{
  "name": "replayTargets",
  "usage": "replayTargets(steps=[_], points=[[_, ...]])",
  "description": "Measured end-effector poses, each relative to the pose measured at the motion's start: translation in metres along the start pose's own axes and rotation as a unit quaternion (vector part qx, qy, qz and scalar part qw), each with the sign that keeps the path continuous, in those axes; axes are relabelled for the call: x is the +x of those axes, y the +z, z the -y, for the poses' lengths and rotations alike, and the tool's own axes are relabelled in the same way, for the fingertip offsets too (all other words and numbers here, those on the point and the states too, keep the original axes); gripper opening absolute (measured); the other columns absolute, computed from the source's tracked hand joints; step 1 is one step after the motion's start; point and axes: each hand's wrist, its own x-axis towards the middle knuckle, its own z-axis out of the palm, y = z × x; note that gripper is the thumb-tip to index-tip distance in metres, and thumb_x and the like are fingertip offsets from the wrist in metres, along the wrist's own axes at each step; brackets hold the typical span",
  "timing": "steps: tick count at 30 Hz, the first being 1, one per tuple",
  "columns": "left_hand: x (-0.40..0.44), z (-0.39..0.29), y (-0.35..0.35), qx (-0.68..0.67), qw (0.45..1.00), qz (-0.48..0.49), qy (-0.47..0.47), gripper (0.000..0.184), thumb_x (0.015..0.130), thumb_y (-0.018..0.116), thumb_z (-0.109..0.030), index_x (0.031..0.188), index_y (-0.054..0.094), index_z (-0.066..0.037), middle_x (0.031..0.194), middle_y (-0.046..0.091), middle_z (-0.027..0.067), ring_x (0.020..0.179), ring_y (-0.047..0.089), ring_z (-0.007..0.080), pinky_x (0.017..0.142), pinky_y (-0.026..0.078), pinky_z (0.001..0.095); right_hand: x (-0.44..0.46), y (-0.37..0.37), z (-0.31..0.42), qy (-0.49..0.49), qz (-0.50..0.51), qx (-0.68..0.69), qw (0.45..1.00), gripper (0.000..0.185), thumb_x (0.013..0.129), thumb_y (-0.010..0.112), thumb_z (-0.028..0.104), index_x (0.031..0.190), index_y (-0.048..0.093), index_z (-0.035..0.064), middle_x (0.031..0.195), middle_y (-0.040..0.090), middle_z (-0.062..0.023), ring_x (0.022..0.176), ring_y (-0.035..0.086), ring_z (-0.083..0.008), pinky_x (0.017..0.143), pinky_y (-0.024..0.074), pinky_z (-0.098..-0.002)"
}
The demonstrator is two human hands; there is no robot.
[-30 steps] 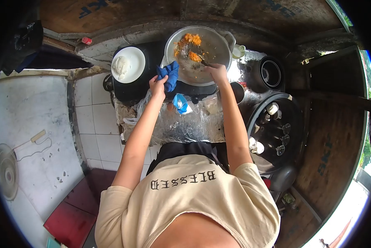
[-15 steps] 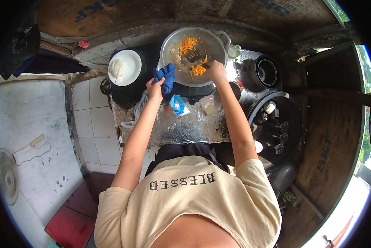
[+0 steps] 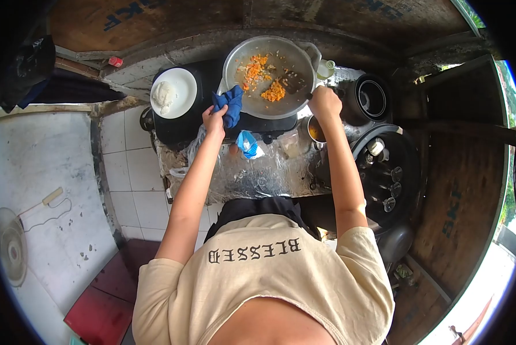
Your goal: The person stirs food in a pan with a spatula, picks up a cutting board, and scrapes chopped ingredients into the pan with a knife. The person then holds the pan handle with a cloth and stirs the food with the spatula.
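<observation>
A wide metal pan (image 3: pixel 252 106) sits on the black stove (image 3: pixel 205 75). Folded in my left hand (image 3: pixel 215 121) is a blue cloth (image 3: pixel 230 107), pressed against the near left side of the pan at its handle. My right hand (image 3: pixel 325 104) is closed around the handle of a dark slotted spatula (image 3: pixel 293 84), whose blade rests inside the pan on the right. Chopped orange food (image 3: pixel 274 91) lies in a small heap left of the blade, with looser bits farther up.
Left of the pan, a white plate (image 3: pixel 184 102) bears a white lump (image 3: pixel 163 95). Near the pan are a blue packet (image 3: pixel 247 145), a metal cup (image 3: pixel 314 131) with orange contents and a bottle (image 3: pixel 326 69). Black pots (image 3: pixel 371 99) and a dark basin (image 3: pixel 414 150) holding glasses stand right.
My right hand has moved right and slightly nearer, drawing the spatula toward the pan's right side. The orange heap is more gathered, and the metal cup has come into view. The left hand has barely moved.
</observation>
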Motion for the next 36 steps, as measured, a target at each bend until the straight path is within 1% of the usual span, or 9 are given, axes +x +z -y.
replayTargets(steps=[3, 12, 16, 20, 23, 28, 30, 34, 36], points=[[0.001, -0.006, 0.004, -0.003, 1.000, 0.003, 0.005, 0.054, 0.067, 0.071, 0.000, 0.111, 0.041, 0.009, 0.104, 0.053, 0.0165, 0.092, 0.054, 0.0203, 0.082, 0.043, 0.0302, -0.019, 0.001, -0.007, -0.015, 0.025, -0.045, 0.999, 0.017, 0.070, 0.057, 0.012, 0.082, 0.065, 0.0030, 0.084, 0.064, -0.0173, 0.083, 0.062, -0.0304, 0.070, 0.0502, -0.0367], [-0.002, -0.003, -0.001, -0.004, 1.000, 0.009, -0.004, 0.054, 0.067, 0.071, 0.001, 0.111, 0.041, 0.010, 0.104, 0.054, 0.0170, 0.091, 0.054, 0.0199, 0.082, 0.043, 0.0301, 0.004, 0.067, 0.013, -0.043, 0.046, 0.325, 0.944, 0.032, 0.063, 0.069, 0.020, 0.088, 0.066, -0.0003, 0.069, 0.063, -0.0187, 0.068, 0.064, -0.0271, 0.061, 0.0482, -0.0359], [0.003, -0.001, 0.000, -0.013, 1.000, 0.016, -0.006, 0.055, 0.067, 0.071, 0.000, 0.111, 0.041, 0.010, 0.104, 0.054, 0.0167, 0.091, 0.054, 0.0200, 0.082, 0.043, 0.0303, -0.007, 0.065, 0.012, -0.031, 0.262, 0.334, 0.905, 0.028, 0.067, 0.068, 0.014, 0.089, 0.065, -0.0031, 0.049, 0.052, -0.0059, 0.036, 0.043, -0.0111, 0.035, 0.0324, -0.0267], [0.008, 0.006, -0.004, -0.018, 0.999, 0.034, -0.014, 0.054, 0.067, 0.071, 0.000, 0.112, 0.041, 0.009, 0.104, 0.054, 0.0164, 0.091, 0.054, 0.0202, 0.081, 0.043, 0.0303, -0.002, 0.080, 0.058, -0.016, 0.189, 0.407, 0.894, 0.022, 0.071, 0.065, 0.014, 0.087, 0.065, -0.0005, 0.049, 0.051, -0.0051, 0.037, 0.044, -0.0107, 0.033, 0.0302, -0.0253], [0.008, 0.005, -0.002, -0.012, 1.000, 0.013, -0.018, 0.053, 0.068, 0.071, 0.000, 0.111, 0.042, 0.009, 0.103, 0.054, 0.0160, 0.091, 0.055, 0.0202, 0.080, 0.043, 0.0302, 0.013, 0.085, 0.087, 0.065, 0.156, 0.522, 0.836, 0.021, 0.075, 0.061, 0.013, 0.092, 0.060, 0.0007, 0.051, 0.049, -0.0055, 0.036, 0.041, -0.0103, 0.032, 0.0278, -0.0249], [0.000, -0.001, 0.001, -0.011, 1.000, 0.018, -0.013, 0.051, 0.068, 0.070, 0.001, 0.110, 0.043, 0.008, 0.102, 0.055, 0.0149, 0.090, 0.055, 0.0195, 0.079, 0.044, 0.0297, 0.025, 0.072, 0.074, 0.196, 0.209, 0.780, 0.557, 0.016, 0.081, 0.056, 0.015, 0.093, 0.052, 0.0052, 0.057, 0.044, -0.0068, 0.036, 0.029, -0.0070, 0.033, 0.0201, -0.0216], [0.001, -0.002, 0.002, -0.013, 1.000, 0.019, -0.014, 0.050, 0.068, 0.070, 0.001, 0.109, 0.044, 0.008, 0.101, 0.056, 0.0145, 0.089, 0.055, 0.0191, 0.079, 0.043, 0.0294, 0.016, 0.059, 0.054, 0.186, 0.180, 0.746, 0.613, 0.019, 0.081, 0.056, 0.015, 0.096, 0.054, 0.0052, 0.057, 0.045, -0.0069, 0.036, 0.032, -0.0078, 0.032, 0.0226, -0.0224], [0.004, 0.002, 0.000, -0.011, 1.000, 0.021, -0.011, 0.047, 0.068, 0.070, 0.001, 0.108, 0.045, 0.009, 0.099, 0.057, 0.0139, 0.087, 0.055, 0.0183, 0.079, 0.043, 0.0288, -0.008, 0.050, 0.005, 0.070, 0.080, 0.493, 0.863, 0.029, 0.076, 0.059, 0.010, 0.104, 0.056, 0.0060, 0.057, 0.051, -0.0075, 0.047, 0.054, -0.0185, 0.039, 0.0414, -0.0322], [0.002, 0.000, 0.001, -0.010, 1.000, 0.017, -0.004, 0.047, 0.067, 0.070, 0.001, 0.107, 0.046, 0.009, 0.099, 0.057, 0.0139, 0.087, 0.055, 0.0180, 0.079, 0.043, 0.0286, -0.030, 0.050, -0.010, -0.034, -0.107, 0.248, 0.962, 0.037, 0.072, 0.059, 0.005, 0.109, 0.054, 0.0061, 0.063, 0.054, -0.0117, 0.055, 0.058, -0.0247, 0.047, 0.0449, -0.0349]])
